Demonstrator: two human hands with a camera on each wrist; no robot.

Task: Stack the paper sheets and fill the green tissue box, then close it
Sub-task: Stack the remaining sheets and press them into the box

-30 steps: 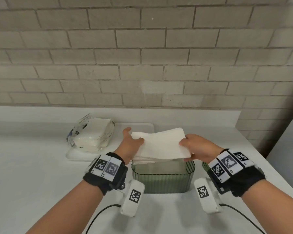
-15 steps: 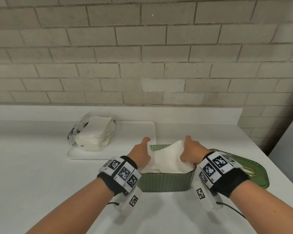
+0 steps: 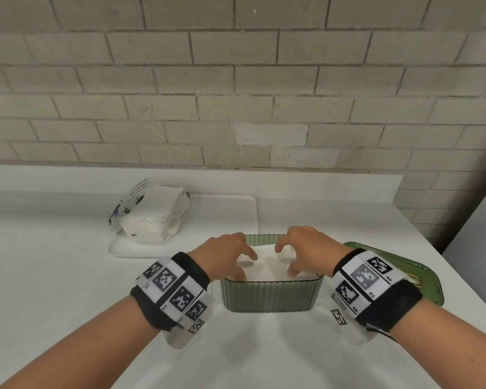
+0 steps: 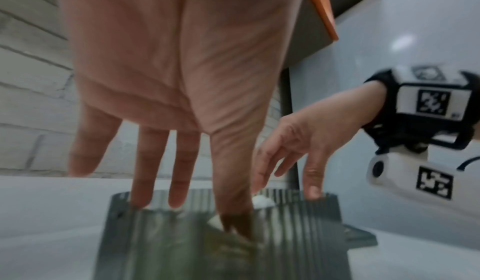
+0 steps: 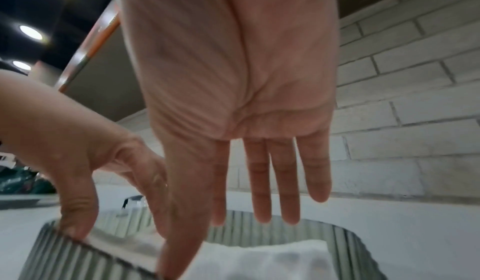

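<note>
Green tissue box (image 3: 270,296) sits lidless on the white counter (image 3: 54,276), white paper sheets (image 3: 267,269) inside; the left hand (image 3: 222,255) and right hand (image 3: 306,249) hover over it, fingers spread, gripping nothing. Its green lid (image 3: 421,276) lies just right of the box. Left wrist view — straight fingers (image 4: 179,171) reach down into the box. Right wrist view — relaxed fingers (image 5: 280,181) hang above the sheets.
</note>
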